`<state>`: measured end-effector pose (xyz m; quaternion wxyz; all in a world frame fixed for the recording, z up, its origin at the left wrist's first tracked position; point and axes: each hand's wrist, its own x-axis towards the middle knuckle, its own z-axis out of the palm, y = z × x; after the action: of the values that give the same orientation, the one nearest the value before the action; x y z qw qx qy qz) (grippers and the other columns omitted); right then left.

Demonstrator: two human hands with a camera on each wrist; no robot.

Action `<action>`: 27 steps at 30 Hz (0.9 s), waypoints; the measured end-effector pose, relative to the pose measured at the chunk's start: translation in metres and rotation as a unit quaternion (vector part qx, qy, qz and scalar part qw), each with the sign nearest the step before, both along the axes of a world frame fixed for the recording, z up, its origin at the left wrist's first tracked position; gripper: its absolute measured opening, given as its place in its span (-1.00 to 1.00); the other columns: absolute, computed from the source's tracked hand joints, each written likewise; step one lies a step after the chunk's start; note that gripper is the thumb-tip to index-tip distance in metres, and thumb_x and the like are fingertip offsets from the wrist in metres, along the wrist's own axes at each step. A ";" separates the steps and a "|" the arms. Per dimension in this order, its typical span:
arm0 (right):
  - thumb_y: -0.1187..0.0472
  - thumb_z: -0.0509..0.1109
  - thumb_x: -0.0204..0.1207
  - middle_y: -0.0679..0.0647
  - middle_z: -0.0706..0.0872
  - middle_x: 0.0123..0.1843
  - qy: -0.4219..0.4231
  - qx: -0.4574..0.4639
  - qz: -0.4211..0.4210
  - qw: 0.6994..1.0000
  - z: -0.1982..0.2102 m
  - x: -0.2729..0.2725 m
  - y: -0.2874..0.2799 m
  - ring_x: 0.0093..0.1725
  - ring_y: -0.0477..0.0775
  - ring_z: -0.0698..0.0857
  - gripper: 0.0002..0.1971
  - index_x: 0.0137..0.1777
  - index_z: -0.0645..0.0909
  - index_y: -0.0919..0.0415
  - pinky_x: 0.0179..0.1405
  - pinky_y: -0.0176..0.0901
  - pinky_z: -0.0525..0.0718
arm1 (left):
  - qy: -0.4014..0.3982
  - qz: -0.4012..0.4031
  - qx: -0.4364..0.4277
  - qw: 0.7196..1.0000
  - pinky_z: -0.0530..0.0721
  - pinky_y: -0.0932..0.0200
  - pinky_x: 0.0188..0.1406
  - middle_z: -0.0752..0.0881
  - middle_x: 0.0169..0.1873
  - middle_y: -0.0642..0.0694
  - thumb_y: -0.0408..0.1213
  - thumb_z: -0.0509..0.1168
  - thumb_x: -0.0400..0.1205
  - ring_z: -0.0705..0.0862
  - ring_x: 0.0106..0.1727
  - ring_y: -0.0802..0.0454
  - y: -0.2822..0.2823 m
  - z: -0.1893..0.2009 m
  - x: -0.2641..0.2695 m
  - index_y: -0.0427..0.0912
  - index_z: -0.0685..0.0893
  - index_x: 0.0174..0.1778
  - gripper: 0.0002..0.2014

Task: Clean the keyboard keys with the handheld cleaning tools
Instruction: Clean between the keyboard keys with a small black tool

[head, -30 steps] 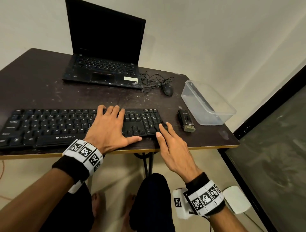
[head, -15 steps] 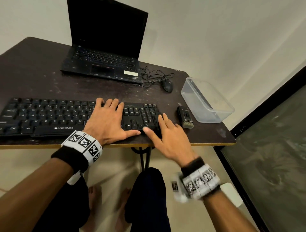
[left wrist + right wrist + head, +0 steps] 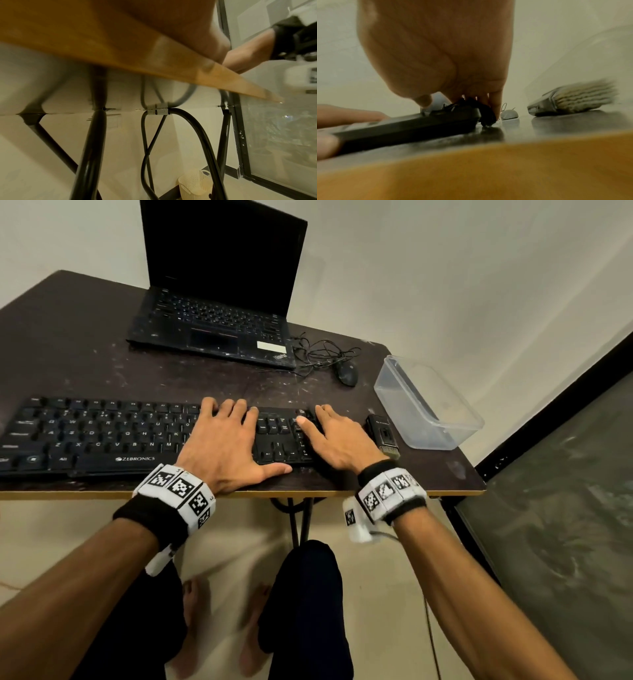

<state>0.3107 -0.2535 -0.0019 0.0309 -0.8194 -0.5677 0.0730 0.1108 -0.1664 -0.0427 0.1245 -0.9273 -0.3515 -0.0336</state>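
A black keyboard lies along the near edge of the dark table. My left hand lies flat on its middle keys, fingers straight and thumb spread along the front edge. My right hand rests over the number pad with straight fingers; in the right wrist view its fingertips reach the keyboard's far right end. It holds nothing. A small black brush with pale bristles lies on the table just right of the keyboard, untouched.
A clear plastic box stands right of the brush near the table's right edge. An open laptop sits at the back, with a wired mouse and its tangled cable beside it. Under the table are black legs and a cream basket.
My right hand has moved forward from the table's front edge onto the number pad. My left hand has stayed on the keyboard. The brush has not moved.
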 end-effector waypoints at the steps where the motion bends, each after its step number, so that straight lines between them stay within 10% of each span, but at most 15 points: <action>1: -0.21 -0.01 0.88 0.21 0.37 0.79 -0.031 0.018 0.007 0.999 -0.004 -0.004 -0.013 0.60 0.39 0.56 -0.32 0.79 0.29 0.27 0.53 0.21 0.50 | 0.000 0.004 -0.001 1.000 0.36 -0.27 0.54 0.59 0.56 -0.23 0.81 -0.46 0.37 0.56 0.52 -0.18 0.001 -0.001 -0.001 -0.26 0.49 0.66 0.38; 5: 0.16 0.20 0.83 0.17 0.69 0.47 -0.095 0.104 0.026 0.990 -0.021 -0.013 -0.055 0.15 0.39 0.79 -0.71 0.40 0.63 0.23 0.09 0.17 0.69 | 0.008 0.004 0.001 1.000 0.34 -0.27 0.57 0.56 0.60 -0.25 0.81 -0.45 0.38 0.53 0.55 -0.20 -0.002 -0.001 -0.001 -0.27 0.46 0.68 0.38; 11: 0.23 0.57 0.57 0.06 0.94 0.04 0.021 0.223 -0.084 0.971 0.001 0.008 -0.011 0.13 0.12 0.87 -0.82 0.10 0.93 0.04 0.36 -0.03 0.75 | 0.024 0.005 0.010 1.000 0.33 -0.28 0.59 0.56 0.59 -0.27 0.79 -0.42 0.42 0.52 0.53 -0.24 0.000 0.003 -0.002 -0.31 0.46 0.68 0.35; 21: -0.01 0.46 0.73 0.01 0.86 0.34 0.084 0.106 -0.038 0.990 0.018 0.028 -0.003 0.31 0.08 0.78 -0.72 0.32 0.86 0.05 0.25 -0.24 0.55 | 0.007 0.000 -0.008 1.000 0.26 -0.26 0.66 0.50 0.66 -0.21 0.79 -0.36 0.41 0.44 0.63 -0.20 -0.003 0.005 0.001 -0.24 0.41 0.74 0.32; 27: 0.22 0.62 0.54 -0.05 0.92 0.01 0.053 0.096 -0.062 0.992 0.014 0.013 -0.031 0.01 -0.06 0.82 -0.88 0.03 0.93 0.05 0.18 -0.31 0.65 | 0.022 0.003 -0.005 1.000 0.22 -0.25 0.68 0.44 0.71 -0.20 0.78 -0.43 0.40 0.40 0.68 -0.18 -0.004 0.005 -0.001 -0.21 0.34 0.78 0.33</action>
<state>0.3236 -0.2849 0.0121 0.1438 -0.8415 -0.5174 0.0592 0.1098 -0.1705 -0.0381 0.1277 -0.9272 -0.3520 -0.0115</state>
